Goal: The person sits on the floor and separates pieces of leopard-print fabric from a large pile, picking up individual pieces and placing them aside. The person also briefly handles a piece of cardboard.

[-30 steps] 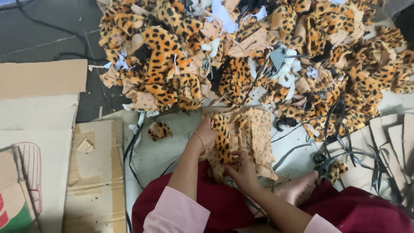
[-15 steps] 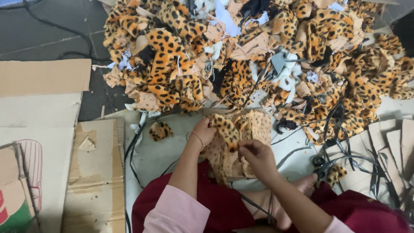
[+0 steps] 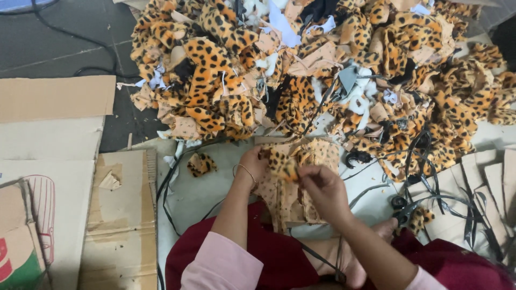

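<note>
The left hand [image 3: 252, 162], with a thin bangle [image 3: 246, 173] at the wrist, has its fingers curled onto the left edge of a leopard-print fabric piece [image 3: 290, 185] that lies in front of the person's lap. The right hand [image 3: 321, 185] sits just right of it, thumb and forefinger pressed together on a small spotted flap [image 3: 282, 164] of the same piece, lifted slightly between the two hands. Motion blur softens the right fingertips, so the pinch looks firm, but how much cloth it takes in I cannot tell.

Below the fingers, the piece shows its pale tan backing and runs down toward the dark red garment [image 3: 279, 263] over the person's legs. Pink sleeves [image 3: 223, 266] cover both forearms near the bottom edge.

Beyond the fingertips, a large heap of leopard-print scraps [image 3: 301, 70] spreads across the floor, mixed with white stuffing and tan backing bits. A single small scrap [image 3: 201, 164] lies apart, left of the left hand. Black straps [image 3: 430, 201] trail on the light sheet to the right of the right hand. Flattened cardboard [image 3: 54, 139] lies well left of both hands.
</note>
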